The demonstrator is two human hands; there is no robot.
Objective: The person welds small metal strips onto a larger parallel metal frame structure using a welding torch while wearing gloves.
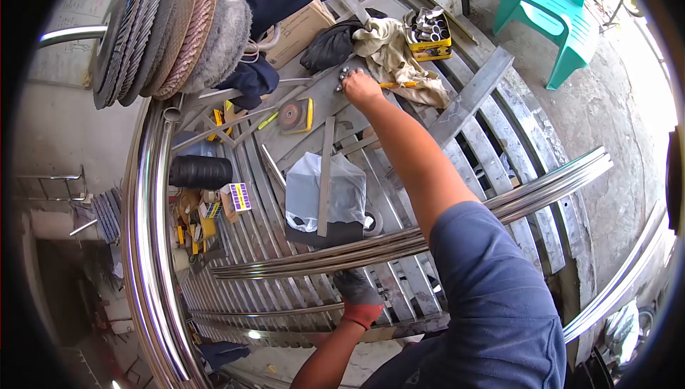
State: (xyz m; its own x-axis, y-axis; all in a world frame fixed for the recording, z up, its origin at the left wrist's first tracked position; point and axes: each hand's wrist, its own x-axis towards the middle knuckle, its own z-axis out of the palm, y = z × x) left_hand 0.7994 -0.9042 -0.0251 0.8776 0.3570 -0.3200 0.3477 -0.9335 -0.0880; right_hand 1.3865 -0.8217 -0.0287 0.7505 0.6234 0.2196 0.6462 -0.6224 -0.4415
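Note:
My right hand [362, 89] reaches far over the slatted metal table, its fingers closed at a small cluster of shiny metal pieces [343, 77], beside a beige cloth [389, 50]. An orange-yellow pencil-like item [399, 84] lies just right of the hand. Nearer my body, my left hand [359, 296] wears a dark glove with a red cuff. It is beside a bundle of shiny metal tubes [321, 262]; its fingers are too unclear to tell what they do. A clear plastic bag [346, 182] with a flat metal bar [326, 175] over it lies between the hands.
Abrasive discs [164, 32] are stacked on a rod at the upper left. Long polished tubes [146, 246] run down the left side. A yellow box of metal rings [430, 50] and a boxed grinding disc [295, 116] are on the table. A green chair [553, 14] stands beyond.

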